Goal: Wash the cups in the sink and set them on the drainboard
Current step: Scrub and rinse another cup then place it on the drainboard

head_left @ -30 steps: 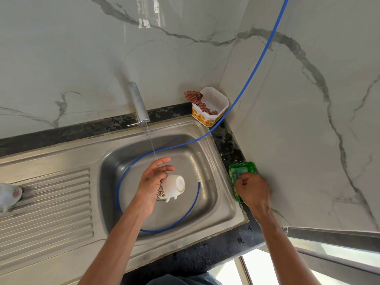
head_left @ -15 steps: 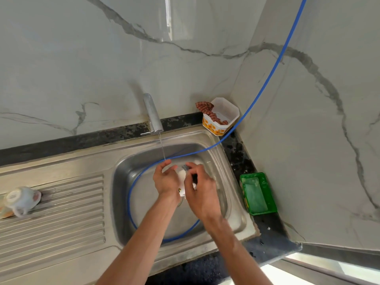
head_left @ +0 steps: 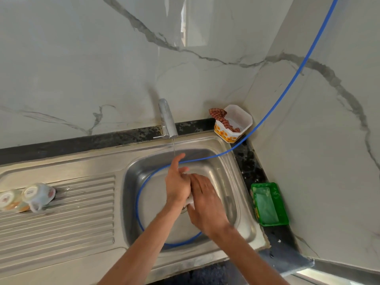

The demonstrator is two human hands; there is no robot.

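Two washed cups (head_left: 26, 197) already lie tipped over at the far left end of the drainboard (head_left: 82, 212), touching one another, so part of the job looks done. A third cup (head_left: 190, 200) is over the middle of the sink (head_left: 226, 177) basin, almost wholly hidden between the person's hands; only a sliver of white shows. The left hand (head_left: 177, 186) is wrapped against it with the forefinger sticking up toward the thin stream from the tap (head_left: 167, 120); the right hand (head_left: 205, 200) lies over it with fingers fairly straight, apparently rubbing. How firmly either hand grasps the cup cannot be told. It seems to be mid-wash, with rinsing and setting down left to do. Whether more cups wait is not visible.

For the carry leftward, the ribbed drainboard beside the two cups is open. A blue hose (head_left: 287, 83) loops round the basin wall and could snag a wrist. At the sink's right edge sit a green tray (head_left: 269, 204) and, in the back right corner, a white tub (head_left: 234, 124) with a cloth.
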